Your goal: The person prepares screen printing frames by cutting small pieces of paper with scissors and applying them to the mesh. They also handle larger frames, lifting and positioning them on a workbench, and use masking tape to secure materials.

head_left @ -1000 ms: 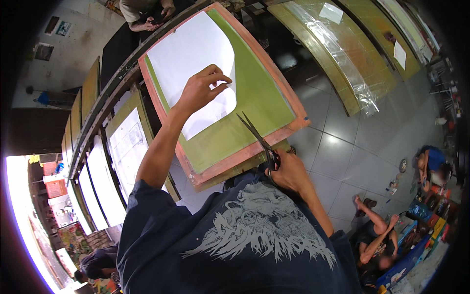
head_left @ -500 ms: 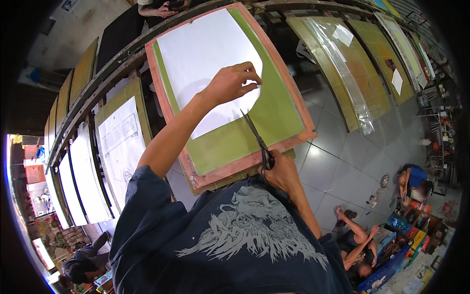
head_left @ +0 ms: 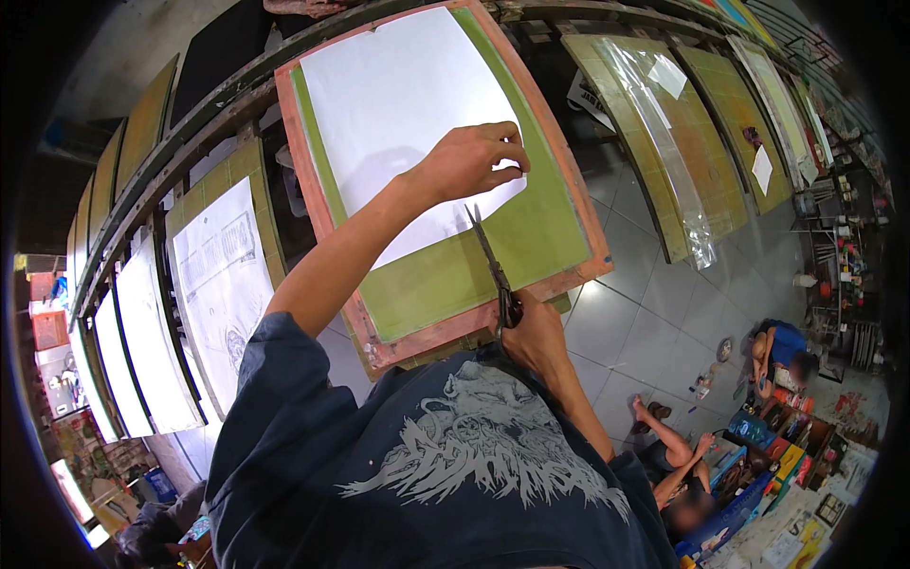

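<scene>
A large white paper sheet [head_left: 398, 85] lies on a green screen panel [head_left: 427, 299] with a pink frame [head_left: 592, 237]. My left hand [head_left: 479, 161] is closed in a pinch on the sheet's right edge, lifting it slightly. Below it, black-handled scissors [head_left: 490, 254] point up toward the sheet, their tips at its lower right part and the blades nearly together. My right hand [head_left: 531, 332] is wrapped round the scissor handles near the frame's lower right.
Slanted boards bearing printed sheets [head_left: 218, 266] line the left; more boards [head_left: 720, 123] with plastic film stand right. Behind is a rail [head_left: 332, 21] with another person's arm [head_left: 308, 6]. Two seated people [head_left: 777, 356] [head_left: 678, 474] occupy the tiled floor [head_left: 664, 332] at lower right.
My left hand has moved rightward across the panel with the pinched sheet edge. The scissor tips have come up to the sheet. The view has shifted slightly.
</scene>
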Demonstrator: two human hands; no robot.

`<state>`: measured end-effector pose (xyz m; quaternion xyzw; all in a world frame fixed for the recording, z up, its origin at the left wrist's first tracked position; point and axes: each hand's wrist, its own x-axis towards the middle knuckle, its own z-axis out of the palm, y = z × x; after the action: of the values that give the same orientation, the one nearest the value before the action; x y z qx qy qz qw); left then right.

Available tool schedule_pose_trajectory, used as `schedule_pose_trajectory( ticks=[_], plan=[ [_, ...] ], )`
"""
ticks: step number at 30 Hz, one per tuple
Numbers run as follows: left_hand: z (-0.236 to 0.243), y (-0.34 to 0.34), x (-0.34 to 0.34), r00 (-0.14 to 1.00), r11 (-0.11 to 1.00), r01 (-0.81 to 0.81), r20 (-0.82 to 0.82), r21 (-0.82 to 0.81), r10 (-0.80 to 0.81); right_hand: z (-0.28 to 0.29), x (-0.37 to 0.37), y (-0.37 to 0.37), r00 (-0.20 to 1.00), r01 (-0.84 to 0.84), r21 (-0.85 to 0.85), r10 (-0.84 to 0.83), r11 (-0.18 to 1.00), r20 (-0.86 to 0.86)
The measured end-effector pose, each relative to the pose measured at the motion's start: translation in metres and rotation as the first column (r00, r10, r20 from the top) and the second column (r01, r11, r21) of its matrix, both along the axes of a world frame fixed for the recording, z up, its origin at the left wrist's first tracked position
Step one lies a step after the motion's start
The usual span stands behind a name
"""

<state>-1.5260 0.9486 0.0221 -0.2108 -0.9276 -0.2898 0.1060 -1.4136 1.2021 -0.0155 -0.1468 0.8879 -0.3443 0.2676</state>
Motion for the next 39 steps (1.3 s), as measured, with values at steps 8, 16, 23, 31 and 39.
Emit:
schedule_pose_trajectory(
  ticks=[8,16,23,31,39],
  plan=[
    [-0.005,0.008,-0.011,0.997,0.997,0.056,0.051,-0.054,-0.053,0.001,-0.004,0.004,0.999,0.027,-0.015,-0.027,1.000,0.019],
    [-0.004,0.014,-0.023,0.993,0.984,0.116,0.045,-0.135,-0.111,-0.005,-0.007,0.006,0.999,0.008,-0.075,-0.005,0.997,0.050],
    [0.002,0.020,-0.027,0.983,0.976,0.158,0.119,-0.149,-0.141,-0.006,-0.012,0.004,0.999,-0.019,-0.047,0.020,0.999,0.035],
    [0.002,0.020,-0.029,0.981,0.969,0.169,0.122,-0.179,-0.149,-0.009,-0.012,0.002,0.999,0.002,-0.053,0.000,0.999,0.038],
    [0.001,0.023,-0.031,0.981,0.969,0.172,0.117,-0.177,-0.152,-0.014,-0.013,-0.001,0.998,0.030,-0.089,-0.025,0.996,0.055]
  ],
)
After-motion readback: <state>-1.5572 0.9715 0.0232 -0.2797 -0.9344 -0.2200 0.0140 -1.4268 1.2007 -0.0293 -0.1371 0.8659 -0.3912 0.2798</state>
